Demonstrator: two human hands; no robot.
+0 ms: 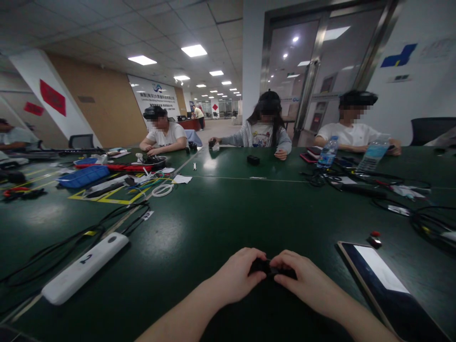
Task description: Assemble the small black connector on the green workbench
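My left hand [245, 273] and right hand [297, 273] are both pinching a small black object [272, 270] over the green table [210, 223].

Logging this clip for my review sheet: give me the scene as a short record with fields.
Left hand: left hand grips one end of a small black object
Right hand: right hand grips its other end
Unclear: whether it is one piece; fingers cover much of it
Surface: green table
Right side: smartphone, screen partly lit white
Left side: white power strip marked 2
Beyond: blue basket, two water bottles
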